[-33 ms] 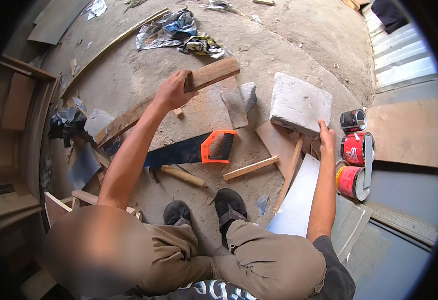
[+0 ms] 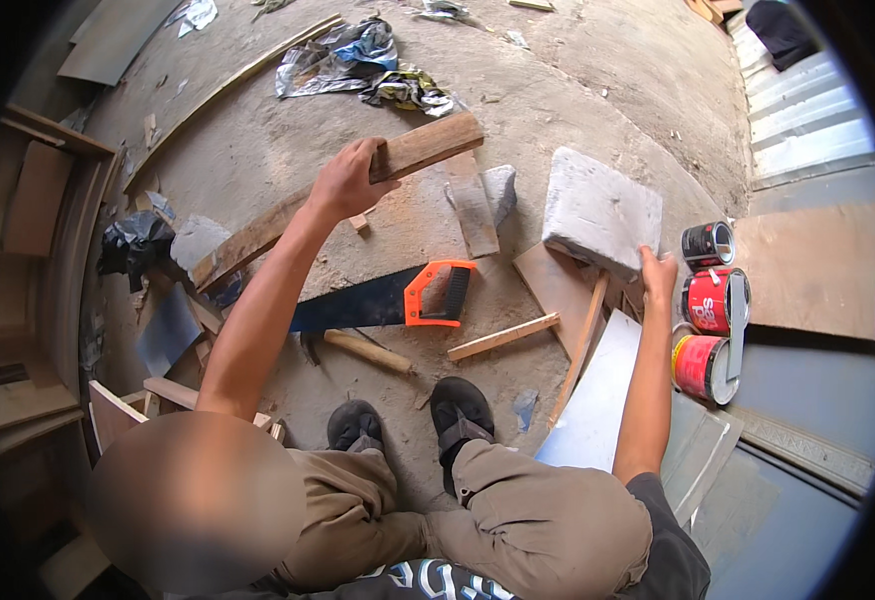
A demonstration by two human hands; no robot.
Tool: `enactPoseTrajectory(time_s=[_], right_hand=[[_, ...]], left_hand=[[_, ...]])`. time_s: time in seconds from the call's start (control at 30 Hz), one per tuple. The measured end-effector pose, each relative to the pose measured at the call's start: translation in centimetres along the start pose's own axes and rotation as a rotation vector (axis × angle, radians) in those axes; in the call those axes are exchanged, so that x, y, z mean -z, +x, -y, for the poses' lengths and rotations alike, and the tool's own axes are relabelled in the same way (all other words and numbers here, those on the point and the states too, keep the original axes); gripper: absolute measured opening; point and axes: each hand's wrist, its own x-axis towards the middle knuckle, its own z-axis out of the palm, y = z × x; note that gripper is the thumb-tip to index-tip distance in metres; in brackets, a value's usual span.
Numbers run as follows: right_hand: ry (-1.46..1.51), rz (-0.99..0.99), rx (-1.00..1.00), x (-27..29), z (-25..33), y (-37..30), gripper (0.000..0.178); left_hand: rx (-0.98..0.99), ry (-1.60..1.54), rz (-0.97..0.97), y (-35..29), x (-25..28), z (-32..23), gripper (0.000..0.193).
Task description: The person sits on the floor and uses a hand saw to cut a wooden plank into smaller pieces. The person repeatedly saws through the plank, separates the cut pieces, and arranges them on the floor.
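Note:
My left hand (image 2: 346, 182) is closed round a long, rough wooden beam (image 2: 428, 145), which slants from lower left to upper right. My right hand (image 2: 658, 275) grips the near right corner of a pale grey concrete block (image 2: 603, 205); its fingers are partly hidden. Below the beam lies a handsaw (image 2: 438, 293) with an orange and black handle, its dark blade partly behind my left forearm. Nearer my feet rests a hammer (image 2: 368, 352) with a wooden handle. A short flat board (image 2: 473, 205) lies beside the beam's far end.
Paint cans (image 2: 715, 302) stand right of my right hand. A thin wood strip (image 2: 503, 337) and a white panel (image 2: 598, 390) lie before the block. Crumpled plastic (image 2: 343, 65) sits farther off. A wooden cabinet frame (image 2: 88, 230) borders the left, metal sheeting (image 2: 813, 120) the far right.
The view has shifted very slightly. My right hand and the near edge of the block have moved a touch; both hands keep their hold.

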Motion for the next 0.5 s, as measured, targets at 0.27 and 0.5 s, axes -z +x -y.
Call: enactPoseTrajectory(time_s=[0.27,0.5], right_hand=[[-0.446,0.501,0.509,-16.5,15.7,-18.5,0.121],[-0.6,0.357,0.717,-22.3,16.3,-17.7,0.093]], left_hand=[[0.021,0.024,-0.005,-1.5,1.2,0.0,0.067],[-0.01,0.037,-0.037,-3.3,2.1,0.7,0.066]])
